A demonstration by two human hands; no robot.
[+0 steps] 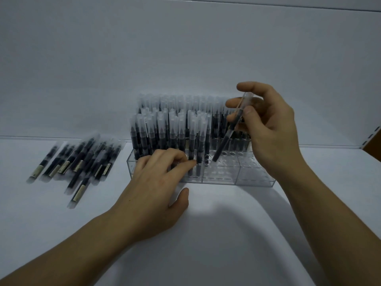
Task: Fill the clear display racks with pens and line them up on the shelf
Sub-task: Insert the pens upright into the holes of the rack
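- Rack (pixel 218 178): back rows and left front full of pens; right front holes empty.
- Right hand (pixel 266 129) pinches a pen (pixel 231 129), tip at an empty hole.
- Left hand (pixel 158 182), fingers curled, steadies the rack front.
- Loose pens (pixel 78 162) lie left, unplaced.

The left hand (pixel 158 182) is covering the front-left corner of the clear rack (pixel 237 174) — the pen bases there are hiding. Labels on the loose pens (pixel 78 162) are blurring past reading, and a brown object (pixel 374 147) is running off the right edge.
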